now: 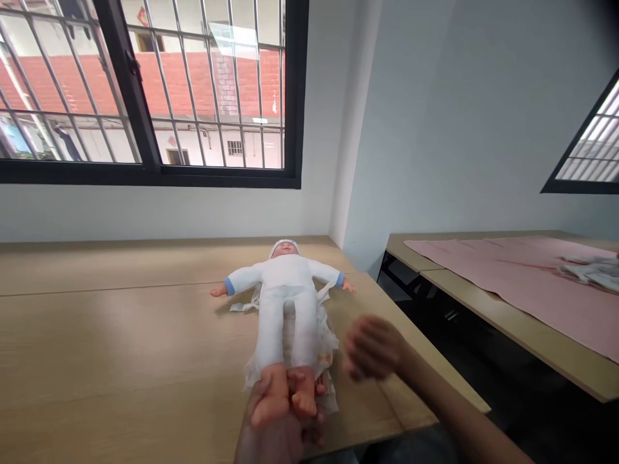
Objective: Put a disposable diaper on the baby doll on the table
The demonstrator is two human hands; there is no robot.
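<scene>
A baby doll [287, 276] in a white suit with blue cuffs lies on its back on the table, head toward the wall and arms spread. My left hand [279, 437] is under its bare lower legs, with fingers wrapped round the ankles. Beneath the doll lies an opened diaper [329, 338], white with some orange print; its tabs stick out on both sides of the waist, and the doll hides its middle. To the right of the doll, my right hand [372, 348] is curled into a fist above the table, apart from doll and diaper. It is blurred, and nothing shows in it.
The wooden table [120, 354] meets the wall at the back and ends in an edge on the right. Across a dark gap stands another table with a pink cloth [503, 277] and folded white fabric [592, 270]. A barred window [213, 84] is behind.
</scene>
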